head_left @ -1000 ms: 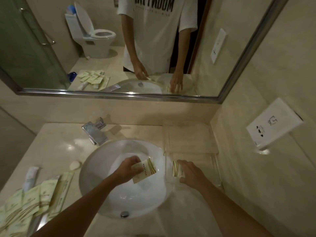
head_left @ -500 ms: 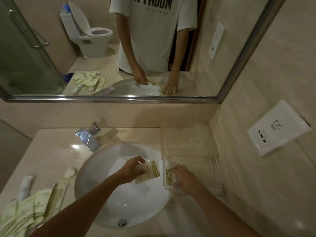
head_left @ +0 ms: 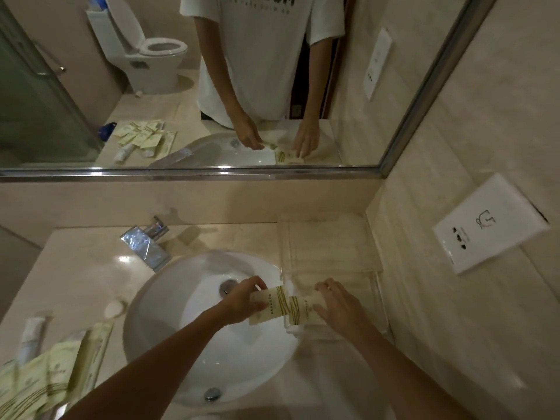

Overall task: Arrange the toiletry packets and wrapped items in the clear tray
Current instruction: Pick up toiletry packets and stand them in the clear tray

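Round white ceramic basin (head_left: pixel 212 338) sunk in beige counter. Clear acrylic tray (head_left: pixel 375 301) just right of it. Left hand (head_left: pixel 242 301) pinching cream striped packet (head_left: pixel 268 304) over basin's right edge. Right hand (head_left: pixel 339 304), fingers straight, pressing second cream striped packet (head_left: pixel 303 309) flat inside tray's near-left corner. Packets touching.

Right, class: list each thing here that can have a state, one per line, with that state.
Left hand: grips a packet over the sink.
Right hand: fingers straight, pressing a second packet flat in the clear tray.
Toilet lid: up.
Faucet: no water running.
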Demonstrator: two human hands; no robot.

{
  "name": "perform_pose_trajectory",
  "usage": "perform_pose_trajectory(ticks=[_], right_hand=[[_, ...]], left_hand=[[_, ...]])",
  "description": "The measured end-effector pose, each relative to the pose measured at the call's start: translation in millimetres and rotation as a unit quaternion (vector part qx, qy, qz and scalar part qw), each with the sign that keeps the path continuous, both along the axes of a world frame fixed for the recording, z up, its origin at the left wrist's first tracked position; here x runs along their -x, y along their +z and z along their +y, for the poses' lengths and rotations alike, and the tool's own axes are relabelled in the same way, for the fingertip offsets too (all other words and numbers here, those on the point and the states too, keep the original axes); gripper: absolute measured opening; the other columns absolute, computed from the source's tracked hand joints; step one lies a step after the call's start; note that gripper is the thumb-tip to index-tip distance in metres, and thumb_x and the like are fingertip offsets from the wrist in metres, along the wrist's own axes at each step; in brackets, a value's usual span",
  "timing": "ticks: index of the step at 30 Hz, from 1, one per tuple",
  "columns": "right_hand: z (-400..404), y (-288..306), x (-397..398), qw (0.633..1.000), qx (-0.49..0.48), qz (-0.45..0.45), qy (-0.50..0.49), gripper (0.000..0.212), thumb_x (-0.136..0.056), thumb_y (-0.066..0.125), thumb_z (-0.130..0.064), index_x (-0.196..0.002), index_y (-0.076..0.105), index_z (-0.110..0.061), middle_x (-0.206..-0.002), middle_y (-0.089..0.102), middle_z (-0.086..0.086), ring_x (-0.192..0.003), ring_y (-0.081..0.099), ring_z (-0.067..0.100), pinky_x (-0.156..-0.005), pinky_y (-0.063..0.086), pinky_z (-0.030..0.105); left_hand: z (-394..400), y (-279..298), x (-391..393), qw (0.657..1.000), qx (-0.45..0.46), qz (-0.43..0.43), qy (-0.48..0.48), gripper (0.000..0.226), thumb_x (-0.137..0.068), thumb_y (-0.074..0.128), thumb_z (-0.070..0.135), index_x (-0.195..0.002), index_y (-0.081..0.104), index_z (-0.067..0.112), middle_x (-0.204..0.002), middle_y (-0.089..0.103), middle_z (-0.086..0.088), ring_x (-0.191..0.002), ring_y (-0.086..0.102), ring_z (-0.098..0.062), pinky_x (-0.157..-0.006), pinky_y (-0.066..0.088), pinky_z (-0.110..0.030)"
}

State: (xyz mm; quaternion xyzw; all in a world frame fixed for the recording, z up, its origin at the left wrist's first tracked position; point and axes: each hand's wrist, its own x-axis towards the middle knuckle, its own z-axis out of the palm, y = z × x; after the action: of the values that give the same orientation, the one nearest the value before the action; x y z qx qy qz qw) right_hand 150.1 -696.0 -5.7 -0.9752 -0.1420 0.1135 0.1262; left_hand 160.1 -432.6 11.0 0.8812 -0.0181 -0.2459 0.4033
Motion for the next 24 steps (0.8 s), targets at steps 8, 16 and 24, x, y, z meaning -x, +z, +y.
perform_pose_trajectory(ticks=[8,16,24], right_hand=[[-46,18,-7,0.993,0.018,-0.039,-0.111,0.025,-0.088,0.053,-0.031,-0.111,0.053,-0.023,-0.108,0.056,-0.001,-0.101,0.059,0.020,-0.072,0.049,0.033],[-54,16,-3,0.985,0.019,-0.060,-0.160,0.018,-0.082,0.059,-0.024,-0.100,0.056,-0.024,-0.098,0.059,-0.002,-0.087,0.065,0.021,-0.061,0.049,0.032],[-54,11,-5,0.985,0.001,-0.030,-0.171,0.016,-0.085,0.052,-0.021,-0.101,0.053,-0.025,-0.102,0.058,-0.003,-0.090,0.063,0.023,-0.064,0.047,0.033]], left_hand=[[-62,6,-21,0.996,0.008,0.015,-0.087,0.026,-0.085,0.060,0.001,-0.102,0.046,0.016,-0.104,0.060,-0.010,-0.093,0.065,-0.028,-0.073,0.060,-0.037],[-97,-10,-25,0.983,-0.039,0.023,-0.176,0.045,-0.082,0.046,-0.015,-0.118,0.041,0.011,-0.121,0.054,-0.018,-0.103,0.059,-0.032,-0.073,0.056,-0.030],[-101,-23,-18,0.969,-0.138,-0.068,-0.193,0.044,-0.082,0.055,-0.005,-0.122,0.043,0.009,-0.126,0.046,-0.014,-0.114,0.044,-0.026,-0.094,0.048,-0.033]])
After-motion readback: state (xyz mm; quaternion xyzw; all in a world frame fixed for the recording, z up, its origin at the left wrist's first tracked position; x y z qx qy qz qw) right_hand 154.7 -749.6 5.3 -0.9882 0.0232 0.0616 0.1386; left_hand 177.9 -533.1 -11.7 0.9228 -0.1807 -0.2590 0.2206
